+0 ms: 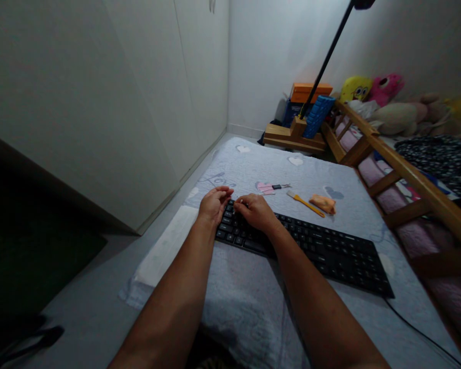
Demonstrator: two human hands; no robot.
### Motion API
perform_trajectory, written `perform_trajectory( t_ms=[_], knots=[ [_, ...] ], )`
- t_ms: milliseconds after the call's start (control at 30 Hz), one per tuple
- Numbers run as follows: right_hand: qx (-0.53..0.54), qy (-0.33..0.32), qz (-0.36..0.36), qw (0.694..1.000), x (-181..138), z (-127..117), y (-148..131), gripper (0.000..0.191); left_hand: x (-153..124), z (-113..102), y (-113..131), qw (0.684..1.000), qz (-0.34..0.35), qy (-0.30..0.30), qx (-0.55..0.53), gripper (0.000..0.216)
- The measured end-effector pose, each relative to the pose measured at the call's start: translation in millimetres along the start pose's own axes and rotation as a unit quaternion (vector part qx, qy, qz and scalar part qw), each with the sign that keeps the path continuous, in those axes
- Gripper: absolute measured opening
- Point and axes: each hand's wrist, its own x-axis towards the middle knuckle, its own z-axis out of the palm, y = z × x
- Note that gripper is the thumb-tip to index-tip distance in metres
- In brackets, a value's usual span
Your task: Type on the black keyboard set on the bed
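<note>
A black keyboard (340, 256) lies at a slant across the bed cover, its cable leaving from the right end. My left hand (214, 204) rests at its left end, palm turned inward and fingers loosely bent and apart, touching the edge. Over the left-hand keys, my right hand (255, 211) is closed in a pinch. A small pale tip shows below those fingers, but what they hold is too small to make out. Beyond the keyboard lie a slim tool with a metal wire end (278, 186), a thin white stick (269, 193), a yellow-handled brush (307, 203) and a crumpled orange cloth (322, 203).
A folded white cloth (165, 246) lies along the left edge of the bluish quilted cover (249, 159). A pale cabinet (138, 102) rises on the left. To the right runs a wooden bed rail (411, 164), with plush toys behind it. A wooden stand (292, 136) holds a black pole.
</note>
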Motion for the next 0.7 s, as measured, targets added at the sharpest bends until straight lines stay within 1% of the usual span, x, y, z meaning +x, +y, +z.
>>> perform_trajectory(
  t_ms=[200, 367, 533, 700],
  knots=[
    [0.023, -0.02, -0.013, 0.999, -0.8, -1.8, -3.9, 0.022, 0.4, -0.3, -0.5, 1.0, 0.0, 0.0, 0.002, 0.02],
    [0.023, -0.036, -0.028, 0.999, -0.6, -0.3, -5.2, 0.024, 0.0, 0.5, -0.6, 1.0, -0.003, -0.002, 0.0, 0.02],
    [0.023, -0.038, -0.045, 0.998, -0.3, 2.0, -4.4, 0.025, 1.0, -0.6, -1.4, 1.0, 0.0, 0.0, 0.006, 0.019],
    [0.027, -0.043, -0.046, 0.998, -0.7, 1.1, -5.3, 0.024, 0.9, -0.4, -0.8, 1.0, 0.001, 0.001, 0.008, 0.02]
  ],
)
